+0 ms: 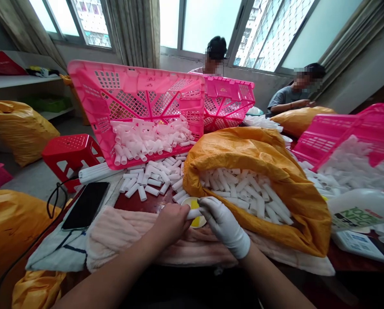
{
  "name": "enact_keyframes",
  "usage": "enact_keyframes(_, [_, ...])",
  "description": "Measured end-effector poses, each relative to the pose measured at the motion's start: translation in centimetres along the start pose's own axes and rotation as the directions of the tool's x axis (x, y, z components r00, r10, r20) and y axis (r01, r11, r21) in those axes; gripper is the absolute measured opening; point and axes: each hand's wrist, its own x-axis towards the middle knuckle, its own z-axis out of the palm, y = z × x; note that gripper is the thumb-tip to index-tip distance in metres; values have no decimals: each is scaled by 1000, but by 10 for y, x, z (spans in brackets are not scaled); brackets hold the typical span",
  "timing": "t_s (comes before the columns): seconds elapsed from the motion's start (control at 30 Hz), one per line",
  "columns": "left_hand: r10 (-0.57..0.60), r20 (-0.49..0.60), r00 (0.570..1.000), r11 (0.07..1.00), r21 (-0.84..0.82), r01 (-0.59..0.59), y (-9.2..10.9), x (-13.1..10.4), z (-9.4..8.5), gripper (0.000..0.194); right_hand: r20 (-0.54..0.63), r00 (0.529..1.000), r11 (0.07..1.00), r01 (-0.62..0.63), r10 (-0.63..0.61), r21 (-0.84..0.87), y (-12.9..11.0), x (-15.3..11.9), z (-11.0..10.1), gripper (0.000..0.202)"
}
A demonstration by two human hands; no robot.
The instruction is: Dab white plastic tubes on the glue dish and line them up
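1. Right hand: a white, close-fitting glove — cuff at the wrist, greyish toward the fingertips.
2. Left hand: bare.
3. Both forearms: bare.
4. Lap: dark clothing.

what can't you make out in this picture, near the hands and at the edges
All in the head view:
- Short white plastic tube: left end hidden in the bare left hand.
- Round white dish with yellow inside: partly covered by the tube and hands.
- Orange woven sack: lower contents hidden by the top tubes.
- White plastic bottle with green cap: cap cut off by the right edge.
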Motion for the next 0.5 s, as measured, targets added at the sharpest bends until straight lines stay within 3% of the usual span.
enact_keyframes(0.1, [-11, 60, 998, 1000, -16, 12, 12, -1, 4, 29, -5, 982, 973, -188, 189, -131, 2, -3, 8, 33])
enact_keyframes(0.17, [-24, 130, 991, 992, -119, 40, 15, -2, 7, 31, -36, 971, 964, -240, 238, -110, 4, -8, 14, 41])
enact_keyframes(0.23, [-1, 224, 975, 952, -298, 69, 16, -2, 9, 34, -53, 976, 975, -212, 209, -60, 3, -13, 17, 42])
enact_keyframes(0.33, [126, 377, 918, 794, -593, 135, 20, -4, 8, 39, -43, 992, 993, -117, 116, -27, -2, -18, 15, 41])
enact_keyframes(0.43, [221, 386, 895, 688, -713, 137, 27, -8, -3, 31, -19, 993, 994, -112, 112, 0, -6, -34, 0, 35])
enact_keyframes(0.5, [233, 342, 910, 728, -682, 70, 25, -13, -16, 29, -52, 974, 975, -221, 221, -6, -6, -60, -18, 25])
